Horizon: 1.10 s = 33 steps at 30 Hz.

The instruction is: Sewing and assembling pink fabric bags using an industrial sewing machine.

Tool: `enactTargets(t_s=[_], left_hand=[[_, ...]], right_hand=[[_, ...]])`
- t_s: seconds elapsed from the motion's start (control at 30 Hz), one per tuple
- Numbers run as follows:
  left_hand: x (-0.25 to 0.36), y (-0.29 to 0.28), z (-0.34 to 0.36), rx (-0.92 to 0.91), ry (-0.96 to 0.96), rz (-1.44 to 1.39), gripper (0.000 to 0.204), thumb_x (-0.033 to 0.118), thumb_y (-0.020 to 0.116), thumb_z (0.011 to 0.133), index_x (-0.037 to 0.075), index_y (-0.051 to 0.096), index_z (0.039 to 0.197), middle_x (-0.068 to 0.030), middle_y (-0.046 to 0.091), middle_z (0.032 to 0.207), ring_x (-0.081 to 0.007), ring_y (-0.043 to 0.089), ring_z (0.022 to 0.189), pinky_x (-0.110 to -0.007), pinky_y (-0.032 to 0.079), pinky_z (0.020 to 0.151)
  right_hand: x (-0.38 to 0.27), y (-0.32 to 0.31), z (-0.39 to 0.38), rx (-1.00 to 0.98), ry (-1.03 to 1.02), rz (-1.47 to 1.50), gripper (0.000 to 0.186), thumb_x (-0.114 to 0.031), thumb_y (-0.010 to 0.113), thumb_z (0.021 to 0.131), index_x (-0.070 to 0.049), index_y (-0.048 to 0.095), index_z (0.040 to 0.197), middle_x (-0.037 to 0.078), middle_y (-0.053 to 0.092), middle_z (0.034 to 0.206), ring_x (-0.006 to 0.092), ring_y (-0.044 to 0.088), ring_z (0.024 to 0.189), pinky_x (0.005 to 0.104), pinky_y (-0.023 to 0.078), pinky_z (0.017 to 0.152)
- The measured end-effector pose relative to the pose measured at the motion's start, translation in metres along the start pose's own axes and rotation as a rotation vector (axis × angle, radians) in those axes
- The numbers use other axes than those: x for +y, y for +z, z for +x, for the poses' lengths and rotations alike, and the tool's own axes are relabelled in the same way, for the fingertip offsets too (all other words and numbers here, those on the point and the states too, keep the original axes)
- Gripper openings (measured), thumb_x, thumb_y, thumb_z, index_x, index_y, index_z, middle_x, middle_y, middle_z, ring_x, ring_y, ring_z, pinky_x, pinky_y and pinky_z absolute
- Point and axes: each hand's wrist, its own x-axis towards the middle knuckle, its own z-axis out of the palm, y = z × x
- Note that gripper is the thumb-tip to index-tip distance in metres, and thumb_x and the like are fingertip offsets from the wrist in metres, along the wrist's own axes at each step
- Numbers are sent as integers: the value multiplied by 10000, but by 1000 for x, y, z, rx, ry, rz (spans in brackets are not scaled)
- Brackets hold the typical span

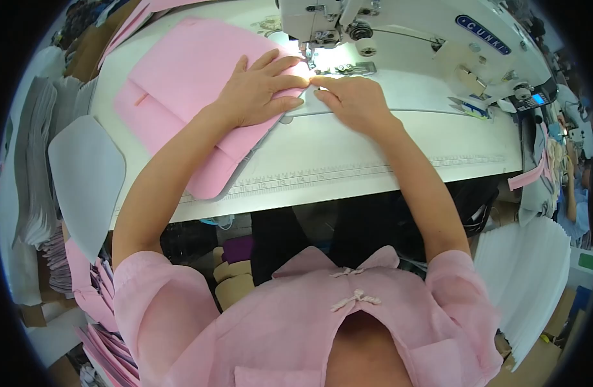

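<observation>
Fingers spread flat, the left hand (pixel 254 95) rests on a pink panel (pixel 180 61) stretching from seven to eleven o'clock across the worktop (pixel 348 145); at the panel's three o'clock edge, beneath a sewing machine (pixel 412 32), the right hand (pixel 361 103) points an index finger, thumb slightly apart.

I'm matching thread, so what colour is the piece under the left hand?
The piece is light pink, best seen in the head view.

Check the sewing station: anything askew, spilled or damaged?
Nothing looks spilled or damaged. A pink strip juts out right of the sewing table, apart from the pink fabric panel under the left hand, so it looks slightly stray.
</observation>
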Motion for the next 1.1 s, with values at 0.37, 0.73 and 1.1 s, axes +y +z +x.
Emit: enactTargets(t_s=[0.37, 0.73, 1.1], left_hand=[[37, 9, 6, 77, -291, -31, 326, 438, 493, 789, 249, 571, 1043, -25, 379, 1287, -297, 286, 1219, -644, 203, 871], [47, -17, -19, -135, -271, -234, 533, 443, 511, 776, 192, 413, 1236, -106, 282, 1356, -325, 197, 1271, -646, 134, 923], [77, -38, -67, -10, -202, -443, 437, -57, 388, 796, 66, 445, 1212, -128, 467, 1230, -306, 428, 1155, -411, 253, 1014]], right_hand=[[13, 4, 6, 42, 32, 158, 248, -310, 492, 831, -171, 637, 978, 88, 630, 786, 270, 582, 688, 366, 450, 607], [-7, -13, -28, 21, -113, 47, 330, -359, 610, 719, -68, 600, 875, 83, 542, 837, 253, 522, 831, 348, 425, 687], [-21, -3, -69, 102, -296, 101, 425, -286, 616, 733, -62, 532, 1084, 12, 498, 1137, 192, 455, 946, 317, 369, 829]])
